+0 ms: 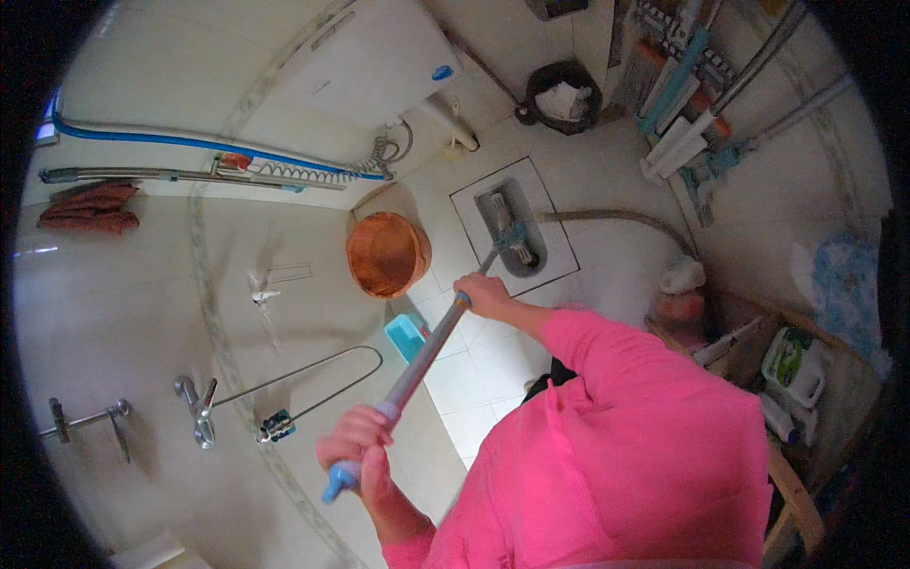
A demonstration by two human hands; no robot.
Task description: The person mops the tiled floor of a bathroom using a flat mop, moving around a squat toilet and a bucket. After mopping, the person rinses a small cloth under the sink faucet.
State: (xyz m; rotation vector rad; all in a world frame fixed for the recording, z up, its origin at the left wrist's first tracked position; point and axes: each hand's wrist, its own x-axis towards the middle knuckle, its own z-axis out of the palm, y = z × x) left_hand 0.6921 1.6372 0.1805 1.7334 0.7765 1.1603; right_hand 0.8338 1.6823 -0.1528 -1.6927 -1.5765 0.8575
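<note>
A long grey mop pole (428, 353) with light-blue grips runs slantwise from the lower left toward the floor. My left hand (358, 453) is wrapped around its blue-tipped top end. Farther down the pole, my right hand (486, 296) is closed around it. At the far end, the mop head (513, 234), whitish with a blue-green bracket, is over or inside the grey basin of a squat toilet (542, 261). Whether the head touches the basin cannot be made out. Both of my arms are in pink sleeves.
A brown bucket (381, 256) and a light-blue tub (406, 336) stand left of the toilet. Behind it is a black-lined bin (563, 99). Brooms and mops (684, 104) hang at right, near a grey hose (626, 215). A tap (200, 411) projects from the left wall.
</note>
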